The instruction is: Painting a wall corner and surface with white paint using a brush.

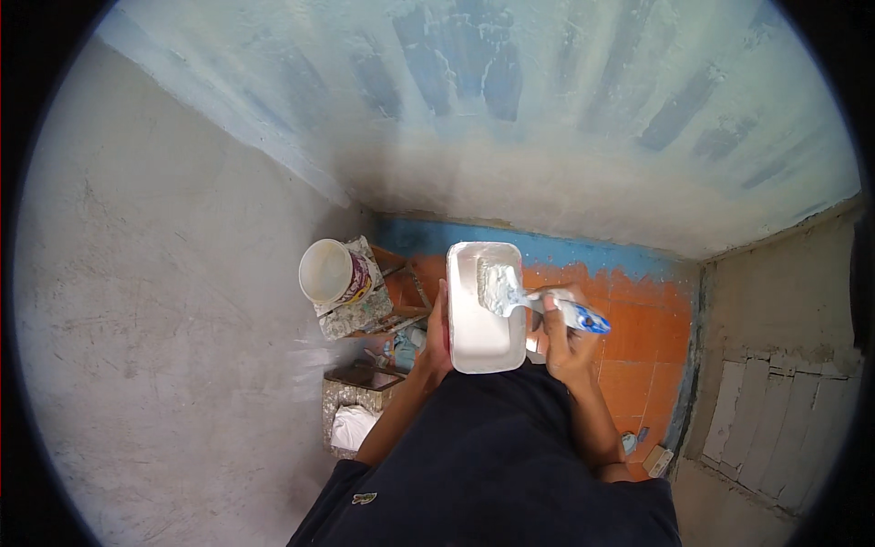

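My left hand [437, 337] is closed on the left side of a white rectangular tub [483, 348], held in front of my body with its inside facing up. White paint coats the tub's inner walls and bottom. In my right hand [565, 342] is a paintbrush [538, 301], gripped by its handle, which has a blue and white end. The wide brush head, thick with white paint, lies over the tub's right side and points left. Whether the bristles touch the tub's inside I cannot tell.
A white bucket [326, 273] stands on a paint-spattered wooden stepladder [351, 319] at the left. Below it is a speckled box [337, 401] with a white bag [354, 427]. Ahead rises a wall [510, 164] with patchy white paint; orange tiles [629, 328] cover the floor.
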The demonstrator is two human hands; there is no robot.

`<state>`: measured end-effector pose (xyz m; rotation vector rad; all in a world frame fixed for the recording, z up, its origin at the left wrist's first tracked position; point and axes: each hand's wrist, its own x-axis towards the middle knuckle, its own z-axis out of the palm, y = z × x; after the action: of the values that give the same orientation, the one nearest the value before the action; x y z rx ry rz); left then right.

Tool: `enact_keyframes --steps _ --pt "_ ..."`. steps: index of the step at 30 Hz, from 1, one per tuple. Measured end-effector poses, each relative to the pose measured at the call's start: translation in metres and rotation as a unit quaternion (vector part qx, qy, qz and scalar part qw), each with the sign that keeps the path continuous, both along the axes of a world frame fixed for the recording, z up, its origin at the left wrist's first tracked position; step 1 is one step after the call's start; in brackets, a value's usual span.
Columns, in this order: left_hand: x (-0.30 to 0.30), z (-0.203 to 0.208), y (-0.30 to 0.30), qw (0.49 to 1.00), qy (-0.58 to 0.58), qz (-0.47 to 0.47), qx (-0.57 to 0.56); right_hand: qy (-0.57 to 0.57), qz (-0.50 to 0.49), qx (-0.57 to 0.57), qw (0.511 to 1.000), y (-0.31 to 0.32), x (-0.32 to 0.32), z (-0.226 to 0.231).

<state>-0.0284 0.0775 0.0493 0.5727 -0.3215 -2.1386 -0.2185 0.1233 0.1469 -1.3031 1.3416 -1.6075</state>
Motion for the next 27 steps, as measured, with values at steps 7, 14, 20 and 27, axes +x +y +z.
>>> enact_keyframes --steps 7,14,20,27 --pt "-0.008 -0.012 0.008 1.000 0.000 -0.011 0.017 0.182 0.159 0.076 0.968 -0.001 -0.004 -0.010" --pt "0.002 -0.003 0.009 0.998 0.062 -0.029 0.018 -0.141 0.160 0.035 0.976 0.002 -0.024 -0.016" --pt "0.007 0.004 0.008 0.998 0.050 -0.042 0.017 0.012 0.228 -0.054 0.972 -0.004 -0.032 -0.018" --pt "0.008 0.010 0.017 0.993 -0.055 -0.011 -0.102 0.102 0.156 0.097 0.978 0.008 -0.022 -0.016"
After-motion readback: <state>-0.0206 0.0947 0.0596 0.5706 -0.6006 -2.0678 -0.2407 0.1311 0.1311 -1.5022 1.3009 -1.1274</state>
